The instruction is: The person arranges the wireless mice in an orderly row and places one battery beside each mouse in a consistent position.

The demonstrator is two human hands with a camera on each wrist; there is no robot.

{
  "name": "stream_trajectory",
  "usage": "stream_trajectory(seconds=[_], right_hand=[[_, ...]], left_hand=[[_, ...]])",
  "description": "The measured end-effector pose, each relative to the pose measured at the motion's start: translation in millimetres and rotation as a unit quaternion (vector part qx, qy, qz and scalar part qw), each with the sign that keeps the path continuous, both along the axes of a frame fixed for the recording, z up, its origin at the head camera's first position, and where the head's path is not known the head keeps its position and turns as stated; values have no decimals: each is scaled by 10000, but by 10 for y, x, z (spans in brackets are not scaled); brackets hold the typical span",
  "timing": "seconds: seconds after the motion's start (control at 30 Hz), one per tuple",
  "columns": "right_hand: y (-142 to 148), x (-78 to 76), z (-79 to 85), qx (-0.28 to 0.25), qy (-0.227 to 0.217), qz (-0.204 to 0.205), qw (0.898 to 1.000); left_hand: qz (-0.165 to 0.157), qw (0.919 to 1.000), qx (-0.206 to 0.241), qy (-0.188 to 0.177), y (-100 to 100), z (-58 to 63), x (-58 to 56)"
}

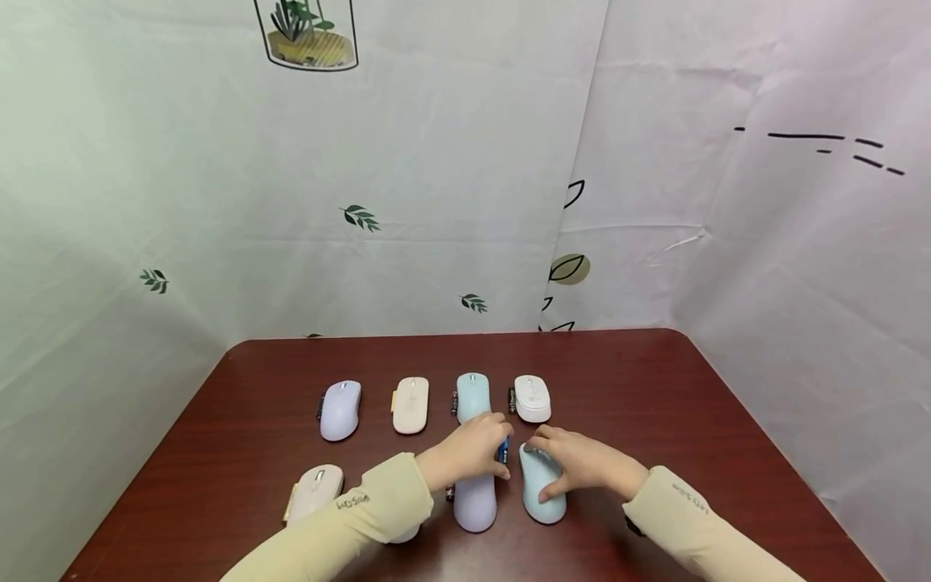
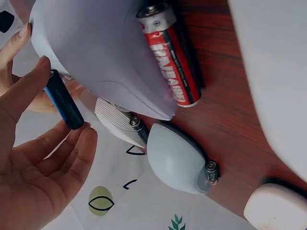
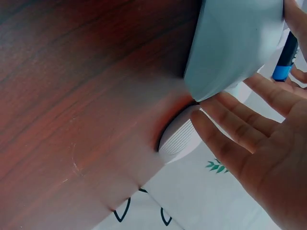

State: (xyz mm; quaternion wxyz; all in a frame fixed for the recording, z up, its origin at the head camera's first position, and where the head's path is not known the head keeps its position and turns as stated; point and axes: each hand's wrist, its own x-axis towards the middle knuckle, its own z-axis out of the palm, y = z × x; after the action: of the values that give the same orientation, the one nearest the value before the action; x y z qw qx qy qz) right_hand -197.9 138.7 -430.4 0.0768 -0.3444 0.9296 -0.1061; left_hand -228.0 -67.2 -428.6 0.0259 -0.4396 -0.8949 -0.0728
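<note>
Between thumb and fingertips my left hand pinches a blue-and-black battery, held above the table near a purple mouse. A red-and-silver battery lies along the purple mouse's left side. My right hand grips a light blue mouse standing on the table, with its thumb at the near right side and its fingers around the front end. In the right wrist view the blue battery shows behind that mouse.
A back row holds a lavender mouse, a beige mouse, another light blue mouse and a white mouse, with batteries beside some. Front left stands a pale mouse; another is mostly hidden by my left sleeve.
</note>
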Motion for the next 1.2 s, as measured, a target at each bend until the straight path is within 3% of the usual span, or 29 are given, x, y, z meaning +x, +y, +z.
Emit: stream_trajectory(seconds=[0.2,0.5,0.93,1.2], right_hand=[[2,-1,-16,-31,55,25,10000],[-3,-8,5,71,59,-7,10000],[2,23,-2,144,132,-4,9998],[0,14,7,158,-33,-18,9999]], left_hand=[[54,9985,-530,115,105,-16,11],[741,9850,-1557,88,390,49,79],[797,9897,-1159,-279,540,-24,108],[1180,9719,-2027,199,595,-102,121]])
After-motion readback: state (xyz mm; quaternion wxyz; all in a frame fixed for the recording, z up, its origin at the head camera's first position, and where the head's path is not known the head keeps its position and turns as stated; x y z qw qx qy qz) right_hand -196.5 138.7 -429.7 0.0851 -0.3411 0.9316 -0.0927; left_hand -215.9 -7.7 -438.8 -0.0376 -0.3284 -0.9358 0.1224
